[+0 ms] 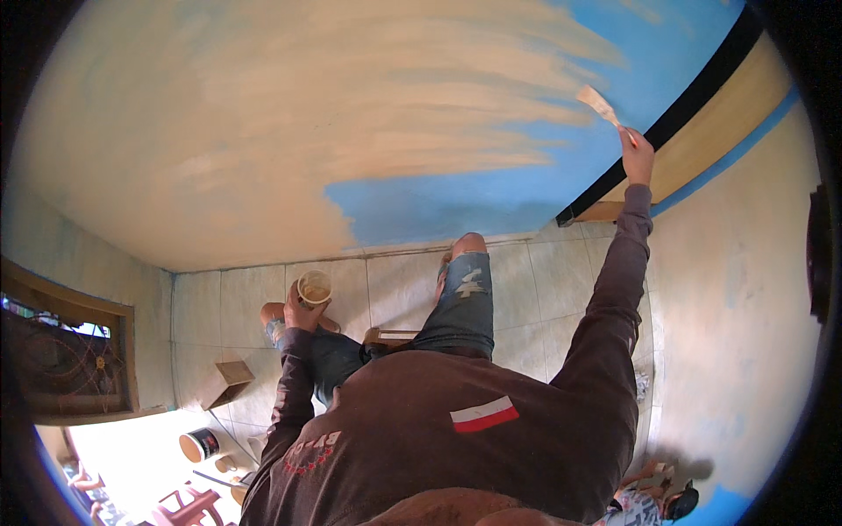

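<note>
In the head view my right hand grips a flat paintbrush with a pale wooden handle, raised to the painted wall. The brush's bristles are pale beige and lie over blue paint near a curved black band; whether they touch the surface I cannot tell. The wall shows beige strokes feathered into blue patches. My left hand is wrapped round a pale plastic cup with cream-coloured contents, held low above the tiled floor near my bent knee.
A wooden-framed grille opening is at the left. Below it are a small box, a bucket, hoses and a maroon plastic chair. I sit on a low seat. Another person works at the lower right, beside the wall.
</note>
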### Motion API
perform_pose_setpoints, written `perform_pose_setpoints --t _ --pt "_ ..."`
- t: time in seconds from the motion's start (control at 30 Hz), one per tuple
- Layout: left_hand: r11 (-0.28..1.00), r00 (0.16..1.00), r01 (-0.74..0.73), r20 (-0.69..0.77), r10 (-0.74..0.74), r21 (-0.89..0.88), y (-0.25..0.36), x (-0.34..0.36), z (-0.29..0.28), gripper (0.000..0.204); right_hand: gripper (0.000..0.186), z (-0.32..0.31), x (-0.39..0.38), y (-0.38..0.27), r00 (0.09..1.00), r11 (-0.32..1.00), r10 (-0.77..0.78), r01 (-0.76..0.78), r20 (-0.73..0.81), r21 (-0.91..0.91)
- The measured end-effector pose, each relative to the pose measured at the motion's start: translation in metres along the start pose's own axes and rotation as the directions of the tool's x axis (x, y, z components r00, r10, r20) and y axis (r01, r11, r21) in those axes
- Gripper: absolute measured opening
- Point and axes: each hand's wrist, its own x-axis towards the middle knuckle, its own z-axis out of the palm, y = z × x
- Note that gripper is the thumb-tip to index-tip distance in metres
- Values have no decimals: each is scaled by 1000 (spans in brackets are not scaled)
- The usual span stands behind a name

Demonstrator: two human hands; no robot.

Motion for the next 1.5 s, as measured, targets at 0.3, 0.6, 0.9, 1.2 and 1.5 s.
perform_pose_setpoints --t 0.3,0.6,0.9,1.2,1.5 --pt "1000 1000 -12 1 12 -11 -15 -2 -4 89 33 -14 -44 -12 982 987 68 -42 -174 152" --pt "994 997 -71 -5 71 -84 6 -11 -8 90 36 53 -4 -178 960 888 -216 117 177 445" --pt "968 999 37 46 -27 -250 45 -20 -18 90 41 29 67 -102 964 969 -183 144 191 203" --pt "971 974 -220 -74 213 -90 32 8 -23 97 30 -12 44 34 977 980 -186 192 -107 48" --pt "828 821 -557 -187 539 -58 186 58 -95 94 31 4 -19 -55 944 895 -161 16 -289 -446"
